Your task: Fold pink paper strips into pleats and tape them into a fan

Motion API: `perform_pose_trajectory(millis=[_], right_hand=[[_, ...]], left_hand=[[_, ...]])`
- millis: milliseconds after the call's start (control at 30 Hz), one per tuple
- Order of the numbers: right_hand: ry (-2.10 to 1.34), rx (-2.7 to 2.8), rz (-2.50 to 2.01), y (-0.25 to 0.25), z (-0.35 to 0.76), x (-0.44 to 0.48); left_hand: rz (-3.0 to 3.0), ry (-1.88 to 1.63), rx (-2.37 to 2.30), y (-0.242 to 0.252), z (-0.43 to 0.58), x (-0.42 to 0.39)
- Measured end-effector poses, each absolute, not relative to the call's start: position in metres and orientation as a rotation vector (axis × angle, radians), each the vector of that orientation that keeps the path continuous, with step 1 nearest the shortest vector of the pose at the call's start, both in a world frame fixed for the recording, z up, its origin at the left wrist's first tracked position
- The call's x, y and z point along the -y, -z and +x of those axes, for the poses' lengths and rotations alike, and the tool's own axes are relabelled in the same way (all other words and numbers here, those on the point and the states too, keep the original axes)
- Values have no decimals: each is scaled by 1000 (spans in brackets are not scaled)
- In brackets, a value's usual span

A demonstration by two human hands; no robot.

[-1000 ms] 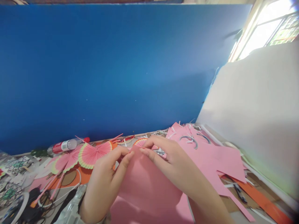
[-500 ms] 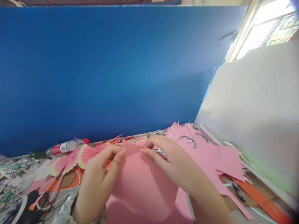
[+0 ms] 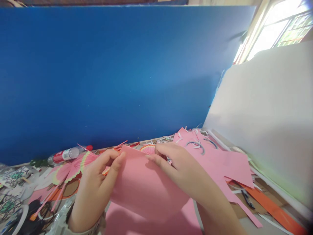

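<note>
A sheet of pink paper [image 3: 146,186] is held up between both hands, its lower part bulging toward me. My left hand [image 3: 100,182] pinches the sheet's upper left edge between thumb and fingers. Closed on the top edge further right is my right hand [image 3: 176,166], thumb on the near side and fingertips mostly hidden behind. Below the held sheet lies another pink sheet [image 3: 137,225]. Just beyond the fingers, a pleated pink paper fan [image 3: 148,149] with a yellow and orange rim shows in part.
Cut pink paper pieces [image 3: 215,166] lie at right, with scissors [image 3: 195,145] on them and a black-handled cutter [image 3: 248,198] nearby. A plastic bottle [image 3: 65,155] and a pleated pink butterfly shape [image 3: 70,169] are at left. A blue panel [image 3: 122,71] stands behind, a white panel [image 3: 266,114] at right.
My left hand has moved a little left and down along the sheet, so the hands are further apart. The sheet's upper left corner and more of the fan behind now show.
</note>
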State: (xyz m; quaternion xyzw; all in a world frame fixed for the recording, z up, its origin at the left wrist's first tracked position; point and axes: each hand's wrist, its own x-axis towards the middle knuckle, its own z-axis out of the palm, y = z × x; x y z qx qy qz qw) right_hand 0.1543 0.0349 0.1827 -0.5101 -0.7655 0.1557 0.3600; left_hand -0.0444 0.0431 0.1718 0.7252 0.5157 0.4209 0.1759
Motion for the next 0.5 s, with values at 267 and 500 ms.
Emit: perform_pose_trajectory(millis=[267, 500], right_hand=[[-518, 1998, -1312, -186, 162, -35], [-597, 1948, -1380, -187, 169, -37]], left_hand=[[1979, -1133, -1473, -171, -55, -47], [1908, -1178, -1554, -173, -63, -49]])
